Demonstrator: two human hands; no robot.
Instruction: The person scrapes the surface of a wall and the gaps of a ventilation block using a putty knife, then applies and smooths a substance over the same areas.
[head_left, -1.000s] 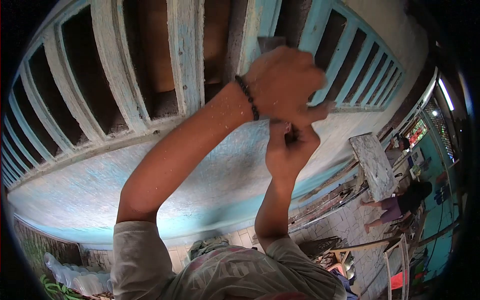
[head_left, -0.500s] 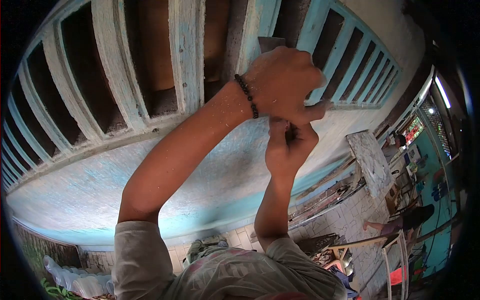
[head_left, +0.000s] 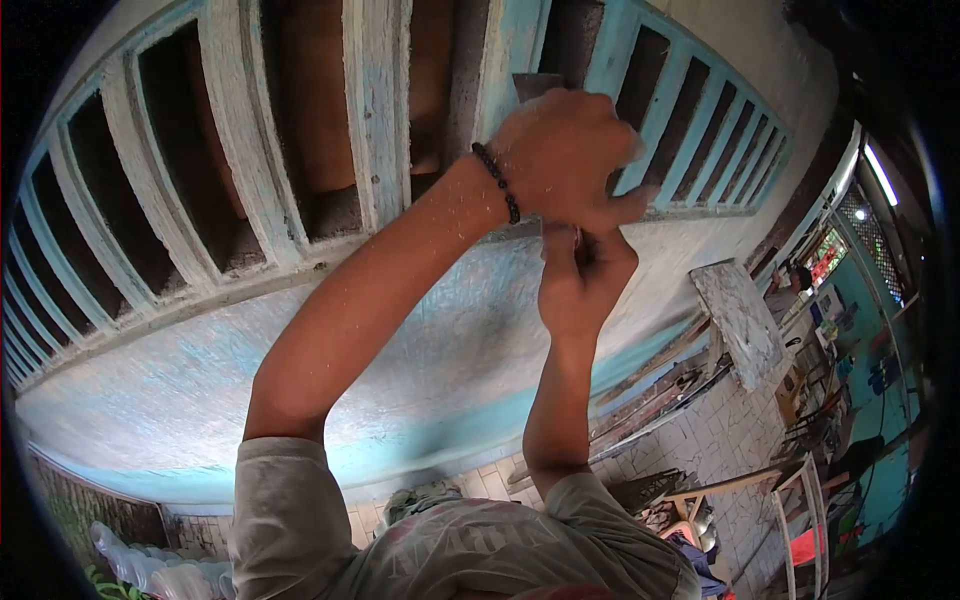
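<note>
A scraper with a flat, dark metal blade (head_left: 538, 86) sticks out above my hands, against a worn, pale blue wooden bar (head_left: 510, 60) of the window grille. My left hand (head_left: 568, 155), with a black beaded bracelet (head_left: 497, 182) at its wrist, is closed around the scraper, its back towards me and its thumb pointing right. Just beneath it, my right hand (head_left: 585, 280) is closed, thumb and fingers pinched at the lower end of the tool. Both hands hide the handle. Pale flecks dot my left forearm (head_left: 370, 290).
Below the grille runs a scuffed white and blue wall (head_left: 400, 340). At right are a mottled board (head_left: 740, 315), a wooden frame (head_left: 800, 510) and a tiled floor (head_left: 690, 440). Clear plastic containers (head_left: 160, 570) lie at lower left. Part of a person in dark clothing shows at far right.
The view has shifted slightly. Both hands stay together on the scraper, with the blade a little further left in view. The leg of the person at right is no longer visible.
</note>
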